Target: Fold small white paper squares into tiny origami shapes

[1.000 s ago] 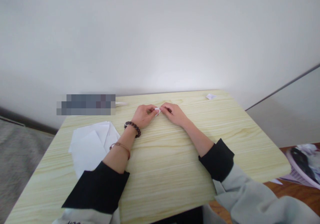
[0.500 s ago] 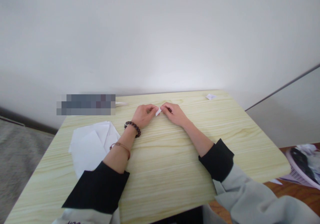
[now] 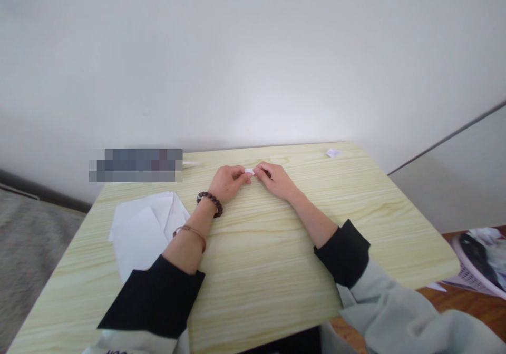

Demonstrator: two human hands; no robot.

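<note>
A small piece of white paper (image 3: 249,170) is pinched between my two hands near the far middle of the table. My left hand (image 3: 228,181) grips its left end between thumb and fingers; a beaded bracelet and a thin bangle are on that wrist. At the paper's right end, my right hand (image 3: 275,179) pinches it with thumb and forefinger. Fingers cover most of the paper, so its folds cannot be made out. Beside my left forearm lies a loose stack of white paper sheets (image 3: 140,233), partly under the sleeve.
A pale wood-grain table (image 3: 256,269) stands against a white wall (image 3: 253,59). A small folded white paper (image 3: 333,153) lies at its far right. A blurred-out block (image 3: 138,165) covers the far left. A purple basket (image 3: 470,275) with crumpled things stands on the floor at right.
The small paper has turned from slanting downward between my fingers to lying nearly level, and less of it shows. Both hands have stayed almost in place.
</note>
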